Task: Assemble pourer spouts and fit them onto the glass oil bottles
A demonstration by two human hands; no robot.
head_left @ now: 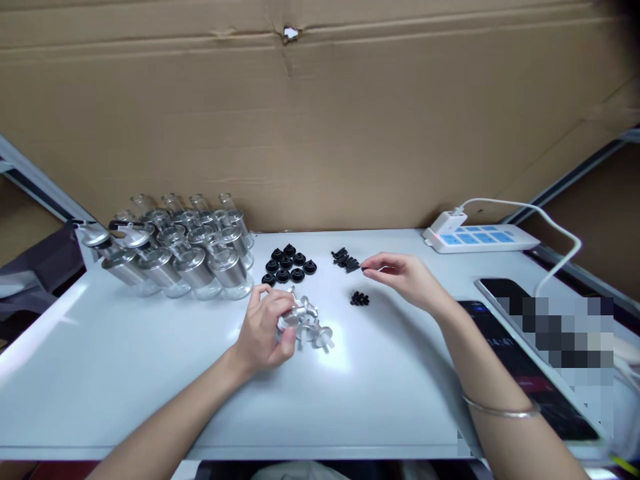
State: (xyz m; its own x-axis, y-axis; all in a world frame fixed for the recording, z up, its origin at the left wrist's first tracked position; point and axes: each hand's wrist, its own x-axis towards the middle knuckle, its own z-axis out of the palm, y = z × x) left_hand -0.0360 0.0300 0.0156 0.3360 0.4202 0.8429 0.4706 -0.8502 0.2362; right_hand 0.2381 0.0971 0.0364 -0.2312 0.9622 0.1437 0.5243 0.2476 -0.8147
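Observation:
My left hand (pixel 264 328) is closed around a silver pourer spout (pixel 287 321) at the left side of a small group of silver spouts (pixel 323 335). Fingers partly cover that spout. My right hand (pixel 407 279) pinches a small black piece (pixel 364 268) between thumb and fingertips, beside a pile of narrow black strips (pixel 345 259). Below that pile sits a cluster of tiny black parts (pixel 360 299). Several round black stoppers (pixel 285 261) lie just beyond my left hand.
Several glass bottles with metal bands (pixel 227 268) stand at the left; two carry pourer tops (pixel 134 235). A white power strip (pixel 480 238) with a charger and cable lies at the back right. Phones (pixel 520 367) rest at the right. Cardboard (pixel 320 133) walls the back.

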